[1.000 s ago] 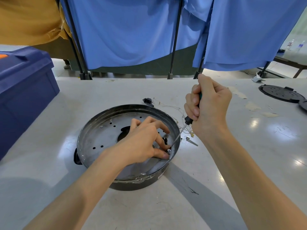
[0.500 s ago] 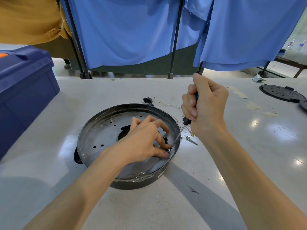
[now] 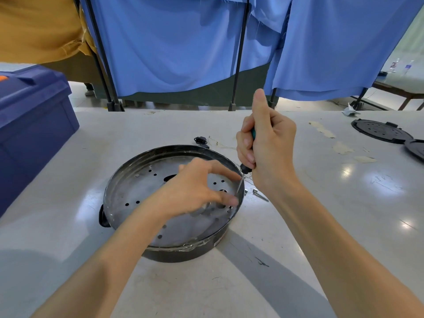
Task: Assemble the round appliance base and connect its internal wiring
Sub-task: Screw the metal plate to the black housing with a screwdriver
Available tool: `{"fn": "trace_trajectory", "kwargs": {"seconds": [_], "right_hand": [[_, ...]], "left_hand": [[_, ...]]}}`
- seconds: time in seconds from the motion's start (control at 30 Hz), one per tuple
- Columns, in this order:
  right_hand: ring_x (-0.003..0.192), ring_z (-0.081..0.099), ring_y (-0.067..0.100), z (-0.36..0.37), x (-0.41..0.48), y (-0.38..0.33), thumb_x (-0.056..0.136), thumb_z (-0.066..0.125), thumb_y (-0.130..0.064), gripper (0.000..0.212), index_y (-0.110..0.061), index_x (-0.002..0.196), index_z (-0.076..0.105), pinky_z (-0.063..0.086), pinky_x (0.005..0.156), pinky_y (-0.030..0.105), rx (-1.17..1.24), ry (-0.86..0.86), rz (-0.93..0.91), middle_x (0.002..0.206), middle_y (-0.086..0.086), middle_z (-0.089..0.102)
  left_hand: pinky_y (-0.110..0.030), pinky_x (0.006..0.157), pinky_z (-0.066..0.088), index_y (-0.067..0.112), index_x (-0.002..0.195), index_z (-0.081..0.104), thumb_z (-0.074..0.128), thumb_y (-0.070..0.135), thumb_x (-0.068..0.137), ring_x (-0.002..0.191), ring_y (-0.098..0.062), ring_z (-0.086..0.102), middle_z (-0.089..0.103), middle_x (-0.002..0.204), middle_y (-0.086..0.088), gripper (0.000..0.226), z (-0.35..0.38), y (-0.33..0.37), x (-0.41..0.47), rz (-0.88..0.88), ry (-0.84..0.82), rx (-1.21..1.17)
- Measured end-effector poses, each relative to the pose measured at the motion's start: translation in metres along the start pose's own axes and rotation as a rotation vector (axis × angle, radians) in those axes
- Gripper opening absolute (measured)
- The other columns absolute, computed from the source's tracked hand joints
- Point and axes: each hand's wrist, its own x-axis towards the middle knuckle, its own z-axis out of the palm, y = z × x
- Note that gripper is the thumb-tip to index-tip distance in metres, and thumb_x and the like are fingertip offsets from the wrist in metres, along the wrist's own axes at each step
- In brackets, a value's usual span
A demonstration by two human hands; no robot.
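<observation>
The round base (image 3: 183,254) is located at the centre of the frame, on the table (image 3: 367,203). A screw-fastening step at its right inner rim is judged to be in hand. The screwdriver (image 3: 245,169) is grasped in the clenched right hand (image 3: 268,148), thumb raised, with the tip angled down toward the rim. The left hand (image 3: 195,191) is blurred over the plate with fingers curved; whether a screw is pinched cannot be told. Next, the tip must be seated squarely in a screw head. That screw cannot be made out. Loose screws (image 3: 258,194) lie just right of the base. No wiring inside the base can be made out.

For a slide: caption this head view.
Right hand grips a screwdriver, tip inside the round base; blurred left hand beside it.
</observation>
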Motion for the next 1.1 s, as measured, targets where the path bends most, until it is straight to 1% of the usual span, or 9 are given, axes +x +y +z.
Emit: {"fn": "trace_trajectory", "kwargs": {"seconds": [0.17,0.27,0.43,0.53,0.63,0.77,0.87,0.97,1.1], "right_hand": [[0.030,0.030,0.017,0.002,-0.003,-0.002,0.101,0.043,-0.044,0.057,-0.013,0.053,0.049,0.028,0.034,0.020,-0.036,0.010,-0.003,0.042,0.003,0.041],[0.034,0.037,0.017,0.001,-0.005,-0.001,0.103,0.033,-0.047,0.060,-0.013,0.059,0.054,0.037,0.037,0.024,-0.066,-0.098,0.049,0.046,0.004,0.045],[0.047,0.046,0.022,-0.009,-0.003,-0.003,0.094,0.038,-0.026,0.037,-0.012,0.067,0.059,0.045,0.051,0.032,-0.046,-0.292,0.160,0.059,0.007,0.052],[0.057,0.051,0.024,-0.018,-0.002,-0.006,0.094,0.039,-0.018,0.030,-0.007,0.082,0.063,0.047,0.059,0.038,-0.112,-0.406,0.102,0.066,0.008,0.053],[0.063,0.058,0.023,-0.024,-0.005,-0.008,0.100,0.043,-0.018,0.027,-0.001,0.095,0.064,0.051,0.063,0.034,-0.209,-0.446,0.013,0.073,0.006,0.058],[0.067,0.063,0.019,-0.021,-0.011,-0.010,0.096,0.057,-0.019,0.023,0.002,0.099,0.065,0.056,0.068,0.032,-0.283,-0.410,-0.078,0.074,0.003,0.061],[0.087,0.068,0.020,-0.024,-0.011,-0.015,0.088,0.063,-0.029,0.028,-0.009,0.108,0.069,0.058,0.077,0.028,-0.353,-0.415,-0.098,0.098,0.006,0.070],[0.101,0.069,0.021,-0.032,-0.007,-0.022,0.096,0.056,-0.011,0.031,-0.008,0.126,0.062,0.056,0.087,0.029,-0.318,-0.539,-0.083,0.115,0.006,0.069],[0.098,0.070,0.021,-0.034,-0.009,-0.021,0.087,0.066,0.001,0.024,-0.007,0.110,0.069,0.056,0.086,0.032,-0.357,-0.503,-0.195,0.101,0.005,0.073]], "left_hand": [[-0.046,0.108,0.032,0.030,0.081,0.072,0.075,0.059,0.061,0.113,-0.016,0.054,0.069,0.086,0.023,0.035,0.010,0.017,0.001,0.085,0.136,-0.120],[-0.047,0.109,0.029,0.025,0.088,0.075,0.070,0.046,0.077,0.120,-0.021,0.044,0.064,0.094,0.020,0.024,0.012,0.014,0.001,0.075,0.190,-0.041],[-0.033,0.099,0.021,0.036,0.080,0.069,0.067,0.036,0.086,0.121,-0.020,0.041,0.056,0.092,0.030,0.007,0.013,0.012,-0.002,0.035,0.166,-0.016],[-0.045,0.110,0.029,0.034,0.082,0.072,0.071,0.036,0.084,0.121,-0.027,0.044,0.065,0.094,0.022,0.003,0.010,0.011,0.000,0.024,0.124,-0.047],[-0.047,0.109,0.033,0.032,0.082,0.072,0.079,0.051,0.063,0.120,-0.027,0.049,0.071,0.091,0.016,0.028,0.008,0.013,0.000,0.014,0.122,-0.170],[-0.034,0.100,0.040,0.030,0.087,0.073,0.077,0.052,0.064,0.109,-0.013,0.061,0.074,0.091,0.013,0.032,0.007,0.015,-0.003,0.044,0.142,-0.285],[-0.020,0.085,0.038,0.029,0.094,0.075,0.072,0.052,0.073,0.097,0.004,0.063,0.074,0.094,0.017,0.031,0.006,0.013,-0.007,0.037,0.098,-0.278],[-0.011,0.087,0.033,0.035,0.094,0.075,0.066,0.057,0.074,0.103,0.012,0.057,0.072,0.095,0.023,0.031,0.001,0.013,-0.008,0.023,0.059,-0.247],[-0.006,0.080,0.040,0.035,0.093,0.075,0.068,0.050,0.074,0.095,0.015,0.059,0.072,0.095,0.022,0.026,-0.001,0.018,-0.008,0.130,0.062,-0.289]]}}
